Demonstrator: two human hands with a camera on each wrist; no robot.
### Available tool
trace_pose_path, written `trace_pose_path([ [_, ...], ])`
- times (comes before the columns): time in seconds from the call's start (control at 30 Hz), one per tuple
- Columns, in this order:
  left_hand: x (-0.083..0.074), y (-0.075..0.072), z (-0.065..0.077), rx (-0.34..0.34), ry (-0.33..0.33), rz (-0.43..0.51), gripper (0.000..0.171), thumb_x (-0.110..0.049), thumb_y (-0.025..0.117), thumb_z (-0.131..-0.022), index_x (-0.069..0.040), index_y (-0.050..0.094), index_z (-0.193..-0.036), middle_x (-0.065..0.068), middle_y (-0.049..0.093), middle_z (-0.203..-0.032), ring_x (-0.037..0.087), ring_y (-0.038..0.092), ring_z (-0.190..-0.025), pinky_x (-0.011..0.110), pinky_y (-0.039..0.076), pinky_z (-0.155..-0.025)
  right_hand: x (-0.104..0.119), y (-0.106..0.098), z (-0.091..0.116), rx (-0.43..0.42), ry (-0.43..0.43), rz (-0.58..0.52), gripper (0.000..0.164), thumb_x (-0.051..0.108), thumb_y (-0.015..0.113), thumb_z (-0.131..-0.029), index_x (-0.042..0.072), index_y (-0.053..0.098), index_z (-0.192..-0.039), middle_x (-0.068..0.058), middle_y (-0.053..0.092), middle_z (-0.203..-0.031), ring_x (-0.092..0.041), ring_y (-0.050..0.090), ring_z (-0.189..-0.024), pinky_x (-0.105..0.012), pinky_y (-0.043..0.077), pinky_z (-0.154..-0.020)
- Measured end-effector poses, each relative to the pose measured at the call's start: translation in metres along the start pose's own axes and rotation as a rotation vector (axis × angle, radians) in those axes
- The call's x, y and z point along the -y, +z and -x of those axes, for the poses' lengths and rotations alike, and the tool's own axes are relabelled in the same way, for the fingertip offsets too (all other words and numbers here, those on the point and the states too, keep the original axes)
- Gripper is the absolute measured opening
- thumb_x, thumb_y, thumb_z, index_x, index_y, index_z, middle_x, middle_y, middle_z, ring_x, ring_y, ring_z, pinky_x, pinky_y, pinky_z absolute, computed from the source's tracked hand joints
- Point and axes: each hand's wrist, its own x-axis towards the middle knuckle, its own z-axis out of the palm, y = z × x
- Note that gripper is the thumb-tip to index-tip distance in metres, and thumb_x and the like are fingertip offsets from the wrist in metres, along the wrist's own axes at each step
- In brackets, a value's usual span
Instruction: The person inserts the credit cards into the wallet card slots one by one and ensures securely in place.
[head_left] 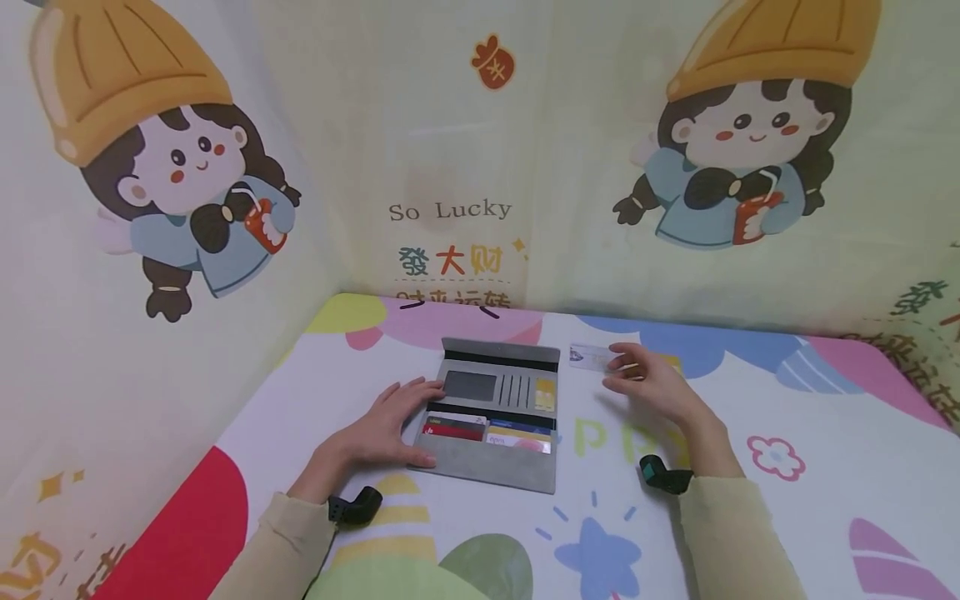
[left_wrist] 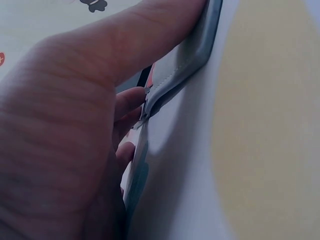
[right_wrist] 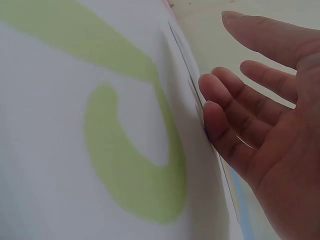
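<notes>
A grey wallet lies unfolded on the table, its slots holding several cards, among them a red-and-white card and a yellow card. My left hand rests at the wallet's left side, thumb on the lower left corner and fingers along the left edge; the left wrist view shows the thumb over the wallet's rim. Beyond the wallet to the right, a pale card lies on the table. My right hand is over that card's right end, thumb apart from the fingers, which partly hide it.
A printed cloth with colourful shapes covers the table. Behind and to the left stand walls covered in cartoon-printed sheeting. A black wrist device sits on the left wrist, another on the right.
</notes>
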Motion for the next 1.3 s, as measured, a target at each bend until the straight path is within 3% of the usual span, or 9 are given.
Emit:
trace_pose_path([
  [0.2, 0.002, 0.002, -0.001, -0.003, 0.017, -0.009, 0.095, -0.068, 0.069, -0.063, -0.024, 0.037, -0.141, -0.007, 0.028, -0.149, 0.018, 0.011, -0.140, 0.045, 0.002, -0.111, -0.005, -0.010, 0.005, -0.008, -0.025, 0.007, 0.065, 0.029, 0.070, -0.085, 0.001, 0.040, -0.135, -0.016, 0.057, -0.115, -0.031, 0.056, -0.105, -0.042, 0.043, -0.088],
  [0.47, 0.002, -0.002, 0.000, -0.011, 0.034, 0.001, 0.095, -0.067, 0.070, -0.064, -0.022, 0.038, -0.141, -0.006, 0.030, -0.148, 0.018, 0.012, -0.139, 0.045, 0.003, -0.111, -0.011, -0.025, 0.009, -0.017, 0.040, 0.012, 0.069, 0.031, 0.069, -0.085, 0.004, 0.035, -0.140, -0.018, 0.052, -0.122, -0.034, 0.050, -0.111, -0.048, 0.040, -0.092],
  [0.7, 0.002, -0.001, 0.000, -0.005, 0.037, 0.002, 0.095, -0.067, 0.069, -0.064, -0.021, 0.038, -0.141, -0.006, 0.029, -0.149, 0.019, 0.012, -0.139, 0.044, 0.002, -0.111, -0.021, -0.035, 0.014, -0.034, 0.029, 0.025, 0.071, 0.034, 0.069, -0.085, 0.004, 0.035, -0.140, -0.019, 0.052, -0.122, -0.034, 0.051, -0.110, -0.035, 0.044, -0.086],
  [0.9, 0.002, -0.001, 0.000, -0.009, 0.023, 0.007, 0.095, -0.067, 0.070, -0.064, -0.022, 0.038, -0.141, -0.005, 0.029, -0.149, 0.019, 0.012, -0.139, 0.045, 0.003, -0.111, -0.027, -0.041, 0.015, -0.043, 0.028, 0.058, 0.070, 0.034, 0.067, -0.086, 0.004, 0.034, -0.141, -0.019, 0.051, -0.123, -0.035, 0.050, -0.111, -0.038, 0.043, -0.086],
  [1.1, 0.001, -0.001, 0.000, -0.010, 0.013, 0.010, 0.095, -0.066, 0.070, -0.063, -0.022, 0.039, -0.141, -0.006, 0.029, -0.149, 0.018, 0.012, -0.139, 0.045, 0.003, -0.111, -0.032, -0.049, 0.017, -0.085, 0.027, 0.067, 0.069, 0.032, 0.068, -0.086, 0.002, 0.037, -0.139, -0.021, 0.051, -0.123, -0.035, 0.050, -0.110, -0.028, 0.042, -0.082],
  [1.3, 0.002, -0.001, -0.001, -0.002, 0.015, 0.009, 0.094, -0.066, 0.070, -0.064, -0.024, 0.037, -0.141, -0.007, 0.027, -0.149, 0.017, 0.011, -0.139, 0.044, 0.002, -0.111, -0.038, -0.054, 0.019, -0.113, 0.081, 0.084, 0.071, 0.034, 0.067, -0.086, 0.002, 0.035, -0.140, -0.022, 0.048, -0.126, -0.037, 0.046, -0.113, -0.043, 0.039, -0.087],
])
